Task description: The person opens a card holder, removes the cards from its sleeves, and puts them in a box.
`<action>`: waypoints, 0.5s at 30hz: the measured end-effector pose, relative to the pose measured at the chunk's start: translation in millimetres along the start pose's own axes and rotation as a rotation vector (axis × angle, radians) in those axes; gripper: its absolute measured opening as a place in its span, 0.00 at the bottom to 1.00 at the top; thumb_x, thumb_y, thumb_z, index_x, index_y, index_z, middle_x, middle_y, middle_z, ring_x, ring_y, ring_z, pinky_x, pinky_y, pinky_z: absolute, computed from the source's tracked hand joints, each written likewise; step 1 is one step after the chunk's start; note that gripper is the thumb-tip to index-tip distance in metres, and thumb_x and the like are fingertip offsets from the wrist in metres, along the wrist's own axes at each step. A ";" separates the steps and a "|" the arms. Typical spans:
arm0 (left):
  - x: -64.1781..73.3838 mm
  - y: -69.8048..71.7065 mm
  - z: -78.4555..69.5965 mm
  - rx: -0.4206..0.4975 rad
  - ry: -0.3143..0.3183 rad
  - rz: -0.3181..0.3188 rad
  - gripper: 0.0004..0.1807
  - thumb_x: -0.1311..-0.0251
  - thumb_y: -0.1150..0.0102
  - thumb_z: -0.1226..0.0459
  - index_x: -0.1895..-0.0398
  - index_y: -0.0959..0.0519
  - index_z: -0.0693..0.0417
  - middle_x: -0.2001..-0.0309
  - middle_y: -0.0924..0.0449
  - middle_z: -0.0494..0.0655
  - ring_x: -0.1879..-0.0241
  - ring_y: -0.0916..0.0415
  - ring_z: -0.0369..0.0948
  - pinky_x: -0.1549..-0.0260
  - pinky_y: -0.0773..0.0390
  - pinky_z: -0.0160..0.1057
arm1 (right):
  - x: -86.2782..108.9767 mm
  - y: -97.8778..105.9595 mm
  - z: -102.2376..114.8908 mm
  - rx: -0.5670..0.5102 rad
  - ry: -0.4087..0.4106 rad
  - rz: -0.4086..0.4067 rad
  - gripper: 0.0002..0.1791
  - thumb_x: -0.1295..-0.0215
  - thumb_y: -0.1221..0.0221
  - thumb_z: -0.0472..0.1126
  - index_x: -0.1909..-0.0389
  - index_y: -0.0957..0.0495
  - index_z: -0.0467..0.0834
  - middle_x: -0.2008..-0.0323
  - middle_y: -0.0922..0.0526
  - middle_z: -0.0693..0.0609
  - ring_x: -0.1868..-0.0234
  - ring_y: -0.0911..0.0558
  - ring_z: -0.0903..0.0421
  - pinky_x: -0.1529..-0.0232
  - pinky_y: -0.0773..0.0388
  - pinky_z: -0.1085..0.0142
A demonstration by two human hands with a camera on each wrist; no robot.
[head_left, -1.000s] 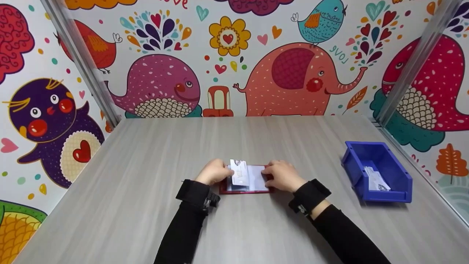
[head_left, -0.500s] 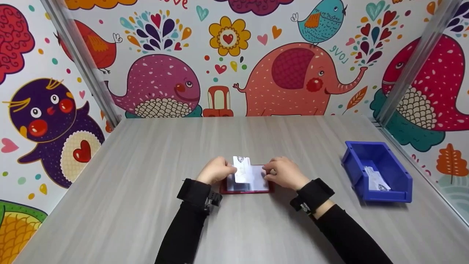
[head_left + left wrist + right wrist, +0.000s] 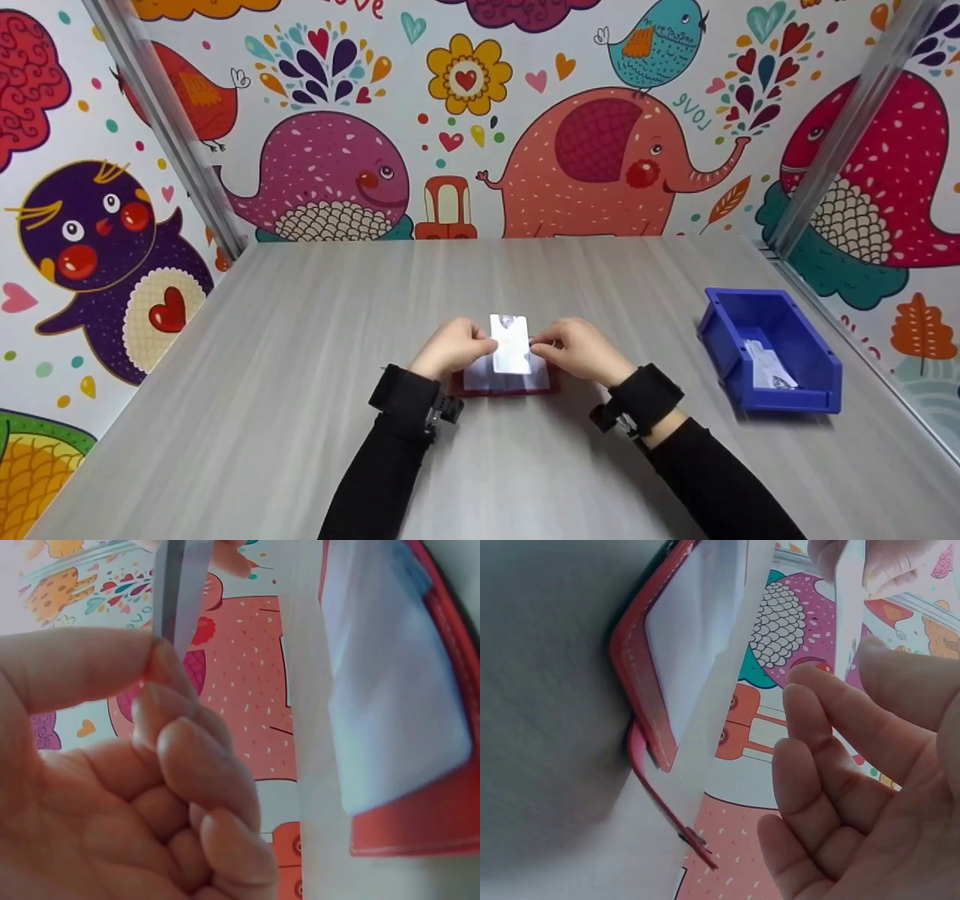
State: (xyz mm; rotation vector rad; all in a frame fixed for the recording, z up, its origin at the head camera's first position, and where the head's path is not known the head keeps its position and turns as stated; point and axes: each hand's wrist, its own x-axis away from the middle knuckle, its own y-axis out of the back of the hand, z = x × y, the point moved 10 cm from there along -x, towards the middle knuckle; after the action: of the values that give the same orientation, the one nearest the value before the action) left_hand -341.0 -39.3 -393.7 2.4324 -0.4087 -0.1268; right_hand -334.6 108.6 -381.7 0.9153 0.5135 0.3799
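A white card (image 3: 511, 345) stands upright just above an open red card holder (image 3: 469, 393) with clear plastic sleeves. My left hand (image 3: 453, 349) pinches the card's left edge between thumb and index finger; the card (image 3: 180, 592) appears nearly edge-on in the left wrist view. At the card's right edge is my right hand (image 3: 585, 351). Its thumb and index finger stand apart on either side of the card (image 3: 849, 607) in the right wrist view, with a gap showing. Beneath the hands, part of the holder is hidden in the head view.
A blue bin (image 3: 814, 367) sits on the right side of the table, with white cards (image 3: 769, 367) inside. A thin red strap (image 3: 664, 806) with a snap sticks out from the holder. Patterned walls enclose the grey table (image 3: 300, 315) at the back and sides.
The card has risen from the holder's left sleeve and moved rightward with my left hand, turning more upright. My right fingers have left the holder and come up beside the card's right edge.
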 end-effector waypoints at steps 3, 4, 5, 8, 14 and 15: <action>1.3 -1.3 -4.6 0.007 -0.009 -0.005 0.24 0.42 0.42 0.64 0.93 0.40 0.45 0.90 0.46 0.34 0.89 0.49 0.33 0.87 0.50 0.31 | 0.0 0.6 1.2 -0.007 0.000 -0.001 0.09 0.34 0.37 0.40 0.69 0.14 0.39 0.76 0.23 0.55 0.73 0.28 0.59 0.69 0.30 0.63; 1.6 -1.5 -6.0 0.011 -0.014 -0.009 0.24 0.42 0.42 0.64 0.93 0.40 0.45 0.90 0.46 0.34 0.89 0.49 0.33 0.87 0.50 0.31 | 0.1 0.9 1.6 -0.009 0.001 -0.002 0.09 0.34 0.37 0.40 0.71 0.15 0.39 0.78 0.25 0.56 0.74 0.29 0.60 0.70 0.31 0.63; 1.8 -1.8 -7.2 0.014 -0.017 -0.013 0.25 0.42 0.42 0.64 0.93 0.39 0.45 0.90 0.46 0.34 0.89 0.48 0.33 0.87 0.50 0.31 | 0.1 1.3 2.3 -0.010 0.002 -0.002 0.10 0.34 0.37 0.40 0.72 0.15 0.39 0.78 0.26 0.56 0.74 0.30 0.60 0.70 0.31 0.63; 2.3 -1.9 -10.1 0.015 -0.027 -0.026 0.25 0.42 0.41 0.64 0.93 0.39 0.45 0.90 0.46 0.33 0.88 0.48 0.33 0.86 0.50 0.31 | 0.5 3.0 3.3 -0.021 -0.001 -0.009 0.10 0.34 0.37 0.40 0.74 0.17 0.39 0.79 0.28 0.57 0.75 0.30 0.60 0.71 0.32 0.64; 2.1 -3.4 -12.4 -0.005 -0.038 -0.027 0.25 0.42 0.41 0.64 0.93 0.40 0.45 0.91 0.46 0.33 0.89 0.49 0.33 0.86 0.51 0.31 | 2.9 7.7 3.9 -0.031 0.002 -0.037 0.08 0.35 0.37 0.39 0.72 0.15 0.40 0.77 0.24 0.56 0.73 0.29 0.59 0.68 0.30 0.63; 2.1 -3.8 -13.0 -0.009 -0.042 -0.027 0.25 0.42 0.41 0.64 0.93 0.40 0.45 0.91 0.46 0.34 0.89 0.49 0.33 0.86 0.51 0.31 | 3.1 7.8 3.9 -0.031 0.001 -0.039 0.08 0.35 0.37 0.39 0.72 0.15 0.39 0.77 0.24 0.55 0.73 0.28 0.59 0.68 0.30 0.63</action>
State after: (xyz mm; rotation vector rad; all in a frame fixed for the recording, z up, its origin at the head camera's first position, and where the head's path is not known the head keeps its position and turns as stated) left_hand -335.5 -29.4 -385.9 2.4305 -0.3936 -0.1907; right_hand -330.7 112.1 -374.1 0.8740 0.5247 0.3517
